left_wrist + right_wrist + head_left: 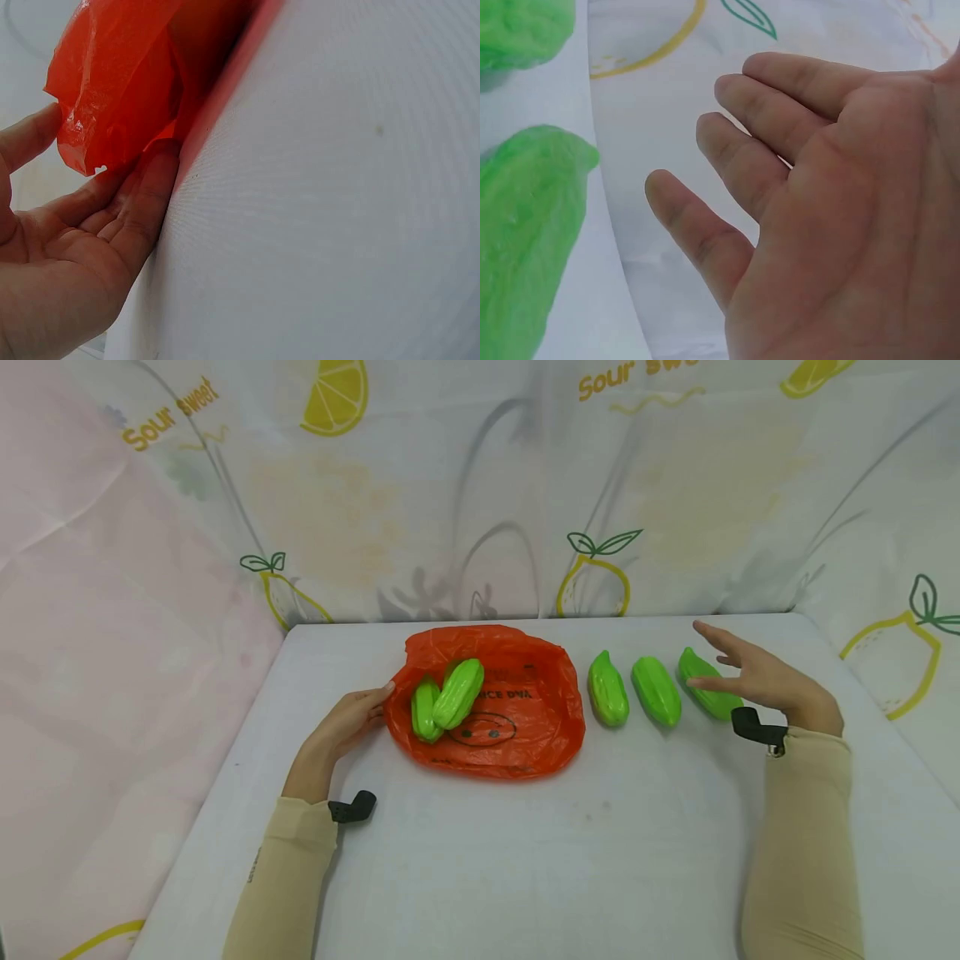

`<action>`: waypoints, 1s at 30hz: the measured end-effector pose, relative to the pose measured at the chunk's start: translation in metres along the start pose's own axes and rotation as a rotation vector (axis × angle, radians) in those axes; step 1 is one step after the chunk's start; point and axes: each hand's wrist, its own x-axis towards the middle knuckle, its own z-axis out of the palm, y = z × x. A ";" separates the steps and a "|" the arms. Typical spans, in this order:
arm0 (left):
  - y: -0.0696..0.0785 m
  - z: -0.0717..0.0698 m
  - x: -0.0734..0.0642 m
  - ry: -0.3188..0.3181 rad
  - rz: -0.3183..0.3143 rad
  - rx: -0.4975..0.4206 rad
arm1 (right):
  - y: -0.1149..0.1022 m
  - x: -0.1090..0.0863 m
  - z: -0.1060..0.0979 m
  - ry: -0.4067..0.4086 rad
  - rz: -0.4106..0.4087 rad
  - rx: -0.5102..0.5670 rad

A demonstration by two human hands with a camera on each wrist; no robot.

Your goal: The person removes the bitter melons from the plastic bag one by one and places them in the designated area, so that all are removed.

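A red plastic bag (540, 727) with a printed smiling face lies spread out on the table. Inside its left part are at least two glossy green ridged vegetables (459, 693), one leaning over another. At the bag's left edge, my left hand (348, 722) touches the plastic with fairly straight fingers; in the left wrist view, the thumb meets the red plastic (124, 82) and the other fingers lie along its underside. My right hand (772, 677) hovers, fingers spread and holding nothing, over the rightmost green vegetable (716, 700), partly hiding it.
Two more green vegetables, a left one (608, 689) and a middle one (657, 691), lie between the bag and my right hand. The white table (540, 860) stretches toward me. Behind it hangs a lemon-print cloth (450, 485).
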 end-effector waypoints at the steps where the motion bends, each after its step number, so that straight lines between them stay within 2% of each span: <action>1: 0.000 0.000 0.000 0.005 -0.005 -0.002 | -0.002 0.001 0.001 0.002 -0.002 -0.001; 9: 0.002 0.001 -0.002 0.019 -0.018 -0.001 | -0.019 0.008 0.012 0.051 -0.023 -0.046; 16: 0.004 -0.001 -0.004 0.021 -0.021 -0.010 | -0.057 0.025 0.028 0.033 -0.106 -0.057; 24: 0.003 0.000 -0.004 0.022 -0.026 -0.009 | -0.104 0.043 0.070 -0.017 -0.269 -0.101; 30: 0.000 0.002 -0.004 0.024 -0.027 -0.016 | -0.151 0.060 0.105 -0.046 -0.376 -0.081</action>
